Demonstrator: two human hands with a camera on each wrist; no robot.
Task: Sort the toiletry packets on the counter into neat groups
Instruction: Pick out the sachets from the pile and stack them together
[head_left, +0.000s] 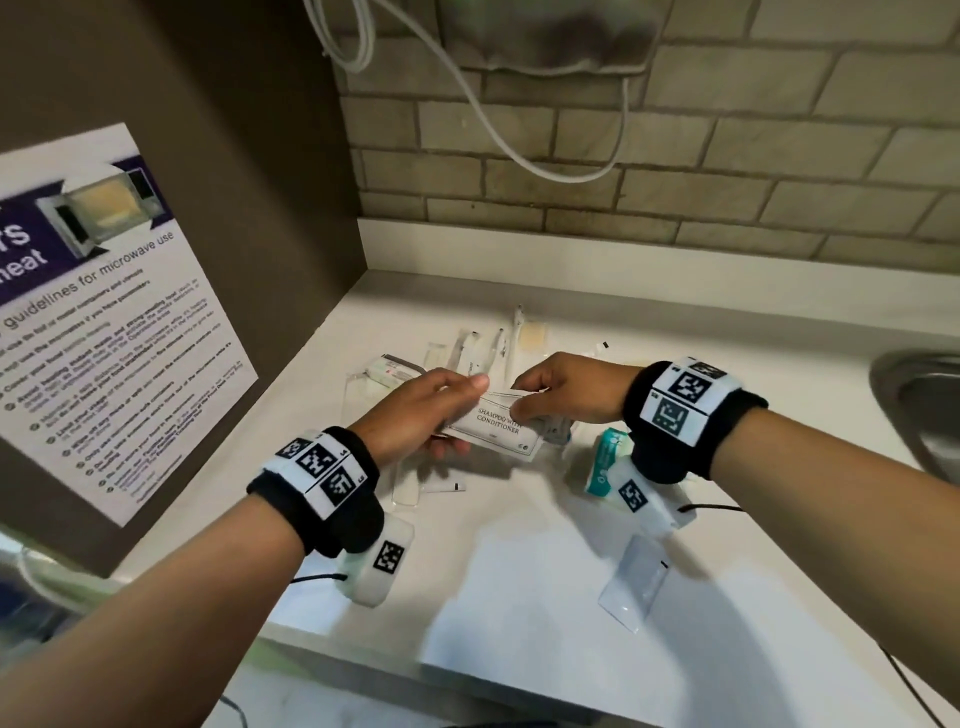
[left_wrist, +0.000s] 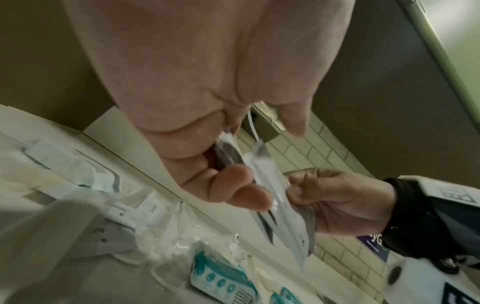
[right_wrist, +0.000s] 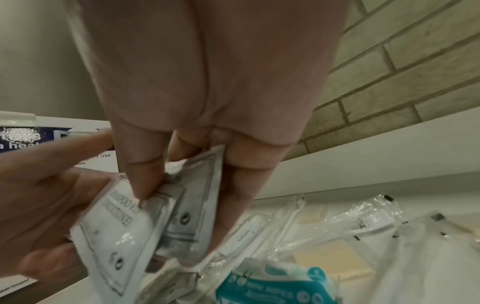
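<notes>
Both hands hold a small stack of white shampoo-with-conditioner sachets (head_left: 493, 427) above the white counter (head_left: 519, 597). My left hand (head_left: 431, 410) grips the stack's left end, thumb on top. My right hand (head_left: 561, 392) pinches the right end. The right wrist view shows the printed sachets (right_wrist: 114, 222) fanned between thumb and fingers (right_wrist: 145, 176). From the left wrist view the sachets (left_wrist: 272, 197) are seen edge-on. A teal wipes pack (head_left: 605, 460) lies below my right wrist. Clear-wrapped toothbrushes (head_left: 498, 345) and a boxed item (head_left: 392, 370) lie behind the hands.
A flat white sachet (head_left: 636, 584) lies near the counter's front edge at the right. A steel sink (head_left: 919, 405) sits at the far right. A brown panel with a microwave notice (head_left: 104, 322) stands to the left. A brick wall with a hanging white cable (head_left: 519, 150) rises behind.
</notes>
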